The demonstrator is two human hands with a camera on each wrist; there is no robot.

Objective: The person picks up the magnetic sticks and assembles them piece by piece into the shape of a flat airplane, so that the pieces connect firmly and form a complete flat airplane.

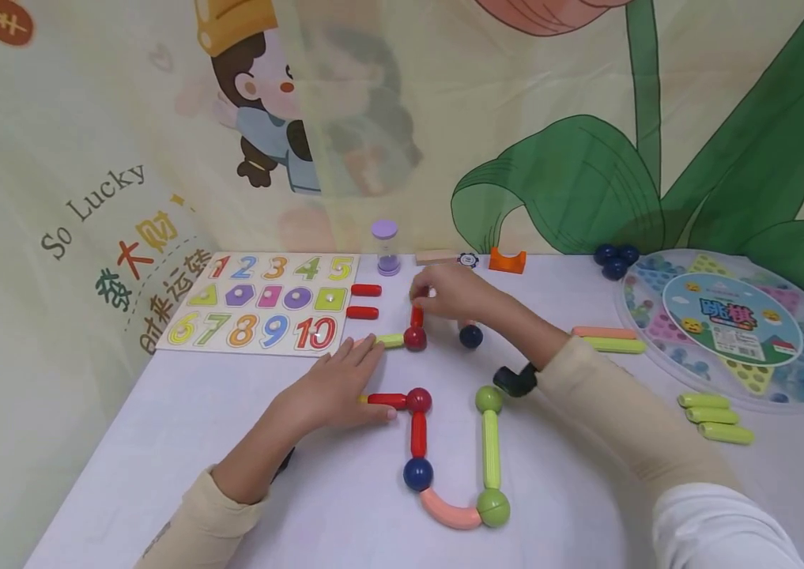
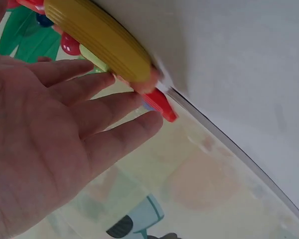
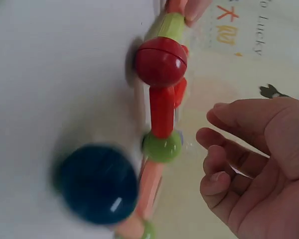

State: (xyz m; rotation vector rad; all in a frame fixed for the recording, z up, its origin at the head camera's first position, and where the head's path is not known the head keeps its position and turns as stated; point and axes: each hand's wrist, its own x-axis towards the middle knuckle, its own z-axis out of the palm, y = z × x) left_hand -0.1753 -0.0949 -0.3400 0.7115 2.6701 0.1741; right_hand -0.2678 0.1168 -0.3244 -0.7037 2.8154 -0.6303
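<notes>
My left hand [image 1: 330,387] lies with its fingers stretched out along a chain of magnetic sticks and balls. In the left wrist view its fingertips are right at a thick yellow curved stick [image 2: 97,40]. A red stick [image 1: 387,401] runs from beside the thumb to a red ball [image 1: 419,400]. My right hand [image 1: 454,292] is over the far part of the chain, overlapping a red stick [image 1: 417,316] joined to another red ball [image 1: 415,339]. In the right wrist view, its loosely curled fingers are beside a green ball [image 3: 162,147] and hold nothing.
Nearer, a blue ball [image 1: 418,474], a pink curved stick [image 1: 450,511] and a long green stick [image 1: 491,450] continue the chain. A number board [image 1: 259,304] is left, a round checkers set [image 1: 732,324] right. An hourglass [image 1: 386,249] and orange block [image 1: 507,261] stand behind.
</notes>
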